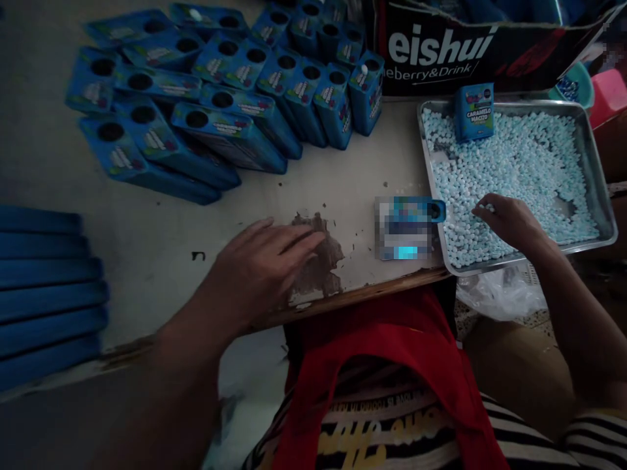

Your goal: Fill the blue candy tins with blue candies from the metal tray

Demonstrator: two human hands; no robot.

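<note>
My left hand (264, 261) rests near the table's front edge, fingers stretched out, holding nothing. Over the metal tray (605, 196), my right hand (507, 222) reaches into small pale blue and white candies (519, 163), its thumb and fingers pinched together at the tips on candies. Between the hands, a small scale (382, 241) with a lit cyan display stands by the tray, partly blurred out. A blue candy box (414, 207) lies on it, its round hole toward the tray. Another blue box (474, 114), labelled "Caramelo Macizo", sits on the candies at the tray's back left.
Several blue boxes with round holes (225, 130) stand grouped at the back left. More flat blue boxes (49, 281) are stacked at the left edge. A black printed carton (441, 59) stands behind the tray. A clear plastic bag (499, 294) hangs below the tray.
</note>
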